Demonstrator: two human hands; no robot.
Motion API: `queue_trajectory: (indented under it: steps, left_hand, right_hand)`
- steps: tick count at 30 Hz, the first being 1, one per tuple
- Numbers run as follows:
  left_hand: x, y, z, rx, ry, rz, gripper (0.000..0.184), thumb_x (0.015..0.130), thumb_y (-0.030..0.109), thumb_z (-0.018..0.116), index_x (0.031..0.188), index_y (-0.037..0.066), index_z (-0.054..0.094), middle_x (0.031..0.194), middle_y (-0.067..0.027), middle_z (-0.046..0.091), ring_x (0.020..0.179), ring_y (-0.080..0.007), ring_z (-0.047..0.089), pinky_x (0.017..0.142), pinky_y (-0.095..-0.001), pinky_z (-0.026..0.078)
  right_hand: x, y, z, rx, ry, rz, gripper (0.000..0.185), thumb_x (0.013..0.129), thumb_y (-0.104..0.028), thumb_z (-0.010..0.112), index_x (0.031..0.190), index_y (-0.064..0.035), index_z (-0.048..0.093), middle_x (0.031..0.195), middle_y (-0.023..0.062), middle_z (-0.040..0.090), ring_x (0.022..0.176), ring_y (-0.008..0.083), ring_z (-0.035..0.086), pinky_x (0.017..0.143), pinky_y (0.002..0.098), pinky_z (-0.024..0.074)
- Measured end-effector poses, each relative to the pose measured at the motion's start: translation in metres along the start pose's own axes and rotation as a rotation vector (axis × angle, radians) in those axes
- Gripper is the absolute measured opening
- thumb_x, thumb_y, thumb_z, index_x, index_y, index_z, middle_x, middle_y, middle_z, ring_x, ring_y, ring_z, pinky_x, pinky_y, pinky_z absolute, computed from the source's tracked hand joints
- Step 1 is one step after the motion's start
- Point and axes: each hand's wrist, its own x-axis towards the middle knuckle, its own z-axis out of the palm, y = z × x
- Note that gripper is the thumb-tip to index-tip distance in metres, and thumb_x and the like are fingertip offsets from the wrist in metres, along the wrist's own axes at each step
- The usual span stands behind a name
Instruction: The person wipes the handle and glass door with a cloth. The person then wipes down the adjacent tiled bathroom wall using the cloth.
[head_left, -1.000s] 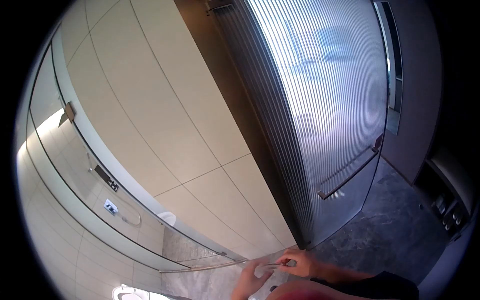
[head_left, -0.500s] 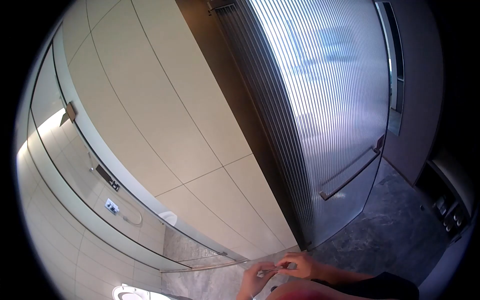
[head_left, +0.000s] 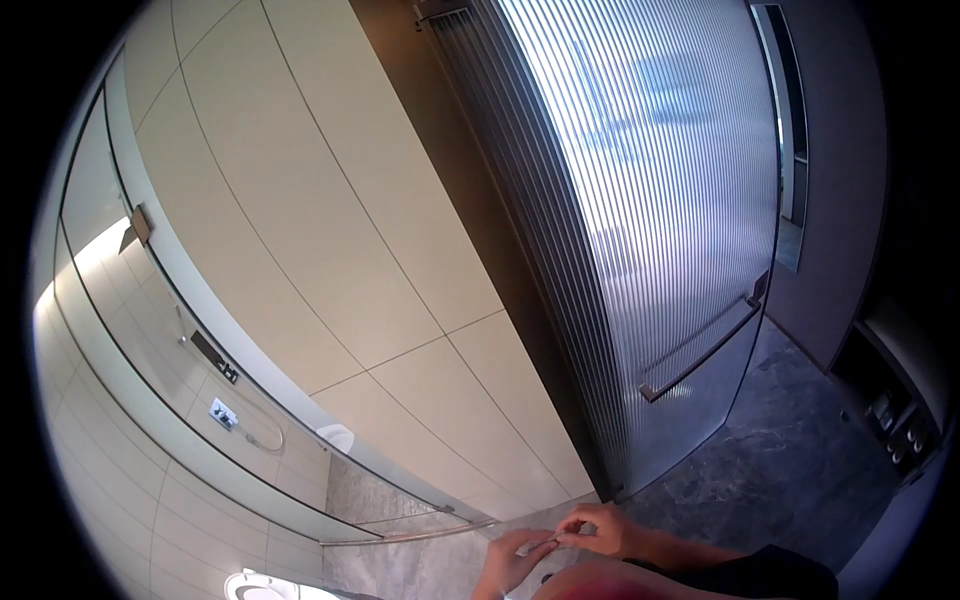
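Low in the head view my two hands meet at the fingertips in front of my body. My left hand (head_left: 512,562) comes up from the bottom edge with thumb and fingers pinched together. From the right reaches my right hand (head_left: 602,530), its thumb and fingertips also closed in a pinch against the left fingertips. Whatever lies between them, if anything, is too small to make out. Below the hands a reddish, blurred shape (head_left: 610,582) fills part of the bottom edge. A dark sleeve or cloth (head_left: 785,575) lies beside the right forearm.
A ribbed glass door (head_left: 670,180) with a bar handle (head_left: 700,355) stands ahead over a grey marble floor (head_left: 690,480). Beige wall panels (head_left: 300,190) fill the middle. At left are a glass shower partition (head_left: 200,440) and a white toilet (head_left: 262,588). Dark shelving (head_left: 900,430) holds small items at right.
The fingers have shifted slightly against each other, still pinched. The surroundings look the same.
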Motion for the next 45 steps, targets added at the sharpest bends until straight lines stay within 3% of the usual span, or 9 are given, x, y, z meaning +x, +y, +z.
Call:
queue_trajectory:
  steps: [2, 5, 8, 13, 19, 27, 34, 39, 45]
  left_hand:
    - [-0.005, -0.015, 0.0, -0.136, -0.051, -0.145, 0.017, 0.087, 0.012, 0.076, 0.099, 0.002, 0.071, 0.087, -0.0052, 0.071, 0.079, -0.0121, 0.065, 0.072, -0.0278, 0.051]
    - [-0.011, -0.028, 0.007, -0.43, 0.127, -0.232, 0.017, 0.092, 0.014, 0.072, 0.103, 0.002, 0.066, 0.085, -0.0016, 0.067, 0.077, -0.0089, 0.06, 0.07, -0.0261, 0.049]
    - [-0.007, -0.044, 0.01, -0.489, 0.191, -0.107, 0.017, 0.094, 0.014, 0.068, 0.104, 0.003, 0.061, 0.085, -0.0007, 0.066, 0.078, -0.008, 0.059, 0.071, -0.0254, 0.048]
    - [-0.003, -0.03, 0.006, -0.331, 0.264, -0.116, 0.013, 0.094, 0.013, 0.067, 0.102, 0.004, 0.06, 0.081, 0.0004, 0.063, 0.076, -0.007, 0.056, 0.072, -0.0239, 0.046]
    - [0.002, -0.021, 0.001, -0.426, 0.405, -0.109, 0.014, 0.094, 0.013, 0.066, 0.102, 0.005, 0.058, 0.08, 0.0012, 0.063, 0.074, -0.0062, 0.055, 0.07, -0.0218, 0.044]
    - [0.006, -0.03, -0.01, -0.366, 0.63, -0.006, 0.012, 0.096, 0.01, 0.063, 0.103, 0.006, 0.054, 0.076, 0.0044, 0.059, 0.07, -0.0031, 0.05, 0.066, -0.0186, 0.039]
    - [0.007, -0.035, -0.025, -0.377, 0.691, 0.045, 0.014, 0.096, 0.01, 0.062, 0.107, 0.003, 0.055, 0.086, -0.0007, 0.062, 0.079, -0.0069, 0.055, 0.073, -0.0221, 0.044]
    - [0.008, -0.037, -0.028, -0.412, 0.725, 0.07, 0.016, 0.093, 0.003, 0.062, 0.107, 0.004, 0.055, 0.085, -0.0009, 0.065, 0.078, -0.0065, 0.056, 0.073, -0.0208, 0.044]
    - [0.004, -0.039, -0.032, -0.364, 0.732, 0.01, 0.014, 0.093, 0.007, 0.063, 0.106, 0.001, 0.065, 0.086, -0.0006, 0.066, 0.078, -0.0074, 0.058, 0.073, -0.0212, 0.044]
  right_hand:
    - [0.0, -0.003, -0.002, 0.091, -0.02, 0.069, 0.029, 0.09, -0.018, 0.073, 0.113, -0.0027, 0.066, 0.1, 0.0083, 0.068, 0.093, 0.0147, 0.064, 0.081, 0.0289, 0.0513]
    - [0.002, 0.005, -0.002, 0.192, -0.089, 0.15, 0.033, 0.091, -0.019, 0.072, 0.118, -0.0015, 0.064, 0.103, 0.007, 0.068, 0.096, 0.0121, 0.062, 0.086, 0.0276, 0.0493]
    - [0.001, 0.033, 0.007, 0.225, -0.179, 0.222, 0.036, 0.092, -0.02, 0.071, 0.121, 0.0002, 0.062, 0.107, 0.0056, 0.068, 0.098, 0.0103, 0.06, 0.089, 0.0266, 0.0475]
    - [0.002, 0.047, 0.009, 0.354, -0.265, 0.306, 0.041, 0.094, -0.021, 0.069, 0.125, 0.004, 0.06, 0.113, 0.0092, 0.066, 0.104, 0.0143, 0.059, 0.094, 0.0308, 0.0474]
    - [-0.001, 0.059, 0.006, 0.372, -0.312, 0.284, 0.033, 0.096, -0.018, 0.067, 0.121, 0.0023, 0.062, 0.105, 0.0027, 0.067, 0.096, 0.0083, 0.059, 0.084, 0.0261, 0.0479]
    - [-0.002, 0.061, -0.002, 0.253, -0.311, 0.289, 0.041, 0.093, -0.024, 0.07, 0.123, 0.0036, 0.062, 0.104, 0.0064, 0.069, 0.094, 0.0108, 0.062, 0.084, 0.0275, 0.0494]
    - [-0.002, 0.072, -0.002, 0.201, -0.299, 0.279, 0.048, 0.092, -0.033, 0.071, 0.122, 0.0031, 0.063, 0.102, 0.0081, 0.069, 0.09, 0.0134, 0.062, 0.083, 0.0306, 0.049]
    - [-0.003, 0.063, -0.007, 0.252, -0.218, 0.293, 0.042, 0.091, -0.026, 0.073, 0.12, 0.0034, 0.064, 0.102, 0.007, 0.07, 0.094, 0.0121, 0.062, 0.084, 0.0288, 0.0493]
    - [-0.004, 0.056, -0.008, 0.328, -0.069, 0.295, 0.034, 0.09, -0.021, 0.074, 0.114, 0.0023, 0.067, 0.099, 0.0041, 0.069, 0.093, 0.009, 0.061, 0.083, 0.026, 0.0488]
